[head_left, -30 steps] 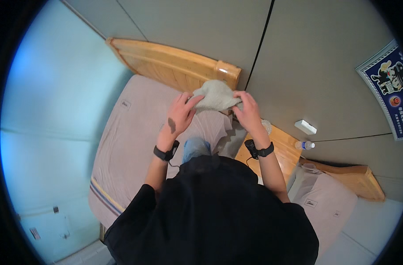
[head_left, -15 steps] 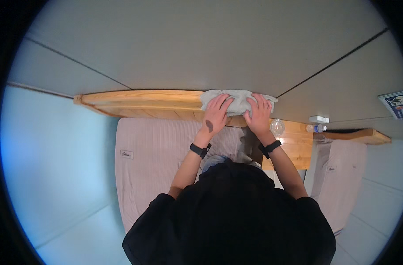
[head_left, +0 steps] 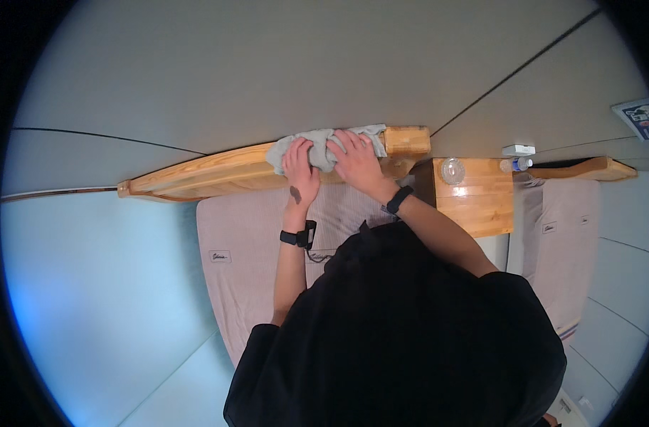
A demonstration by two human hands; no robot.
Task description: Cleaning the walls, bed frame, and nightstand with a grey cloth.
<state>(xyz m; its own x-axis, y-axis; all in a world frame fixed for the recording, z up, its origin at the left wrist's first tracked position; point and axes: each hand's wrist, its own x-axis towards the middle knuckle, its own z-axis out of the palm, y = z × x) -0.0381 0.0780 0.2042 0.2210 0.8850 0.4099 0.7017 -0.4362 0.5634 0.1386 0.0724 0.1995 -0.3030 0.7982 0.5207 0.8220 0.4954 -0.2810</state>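
A crumpled grey cloth (head_left: 319,145) lies over the top rail of a wooden headboard (head_left: 225,165), toward its right end. My left hand (head_left: 300,171) grips the cloth's left part, fingers bent over it. Close beside it, my right hand (head_left: 358,162) presses on the cloth's right part with curled fingers. The fingertips sink into the folds and are partly hidden. Below the headboard stretches a bed with a pale pinkish striped cover (head_left: 257,220). Each of my wrists wears a black band.
Right of the headboard stands a wooden bedside cabinet (head_left: 474,206) with a clear glass ashtray (head_left: 452,171). A plastic bottle (head_left: 521,164) and a white box (head_left: 518,150) are near its far right corner. Another bed (head_left: 563,249) stands farther right. A grey wall (head_left: 324,64) rises behind the headboard.
Both hands have slid left along the headboard with the cloth, baring the rail's right end. My right forearm now slants more to the left. The view has shifted somewhat.
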